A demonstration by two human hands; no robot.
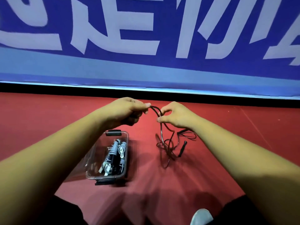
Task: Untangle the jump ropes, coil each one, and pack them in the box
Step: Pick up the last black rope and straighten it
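You're pinching the black jump rope (161, 130) at frame centre with left hand (128, 111) and right hand (176, 116), its tangle trailing onto red floor (227, 135) running wide to the right edge. The clear box (94, 159), holding coiled ropes (116, 153), is sitting lower left, apart.

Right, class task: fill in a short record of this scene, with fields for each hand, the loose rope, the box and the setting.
left hand: pinches the raised loop of the dark rope
right hand: pinches the same loop
dark rope: rest lies tangled on the red floor, right of the box
box: clear, lid off, holds packed ropes
backdrop: blue banner
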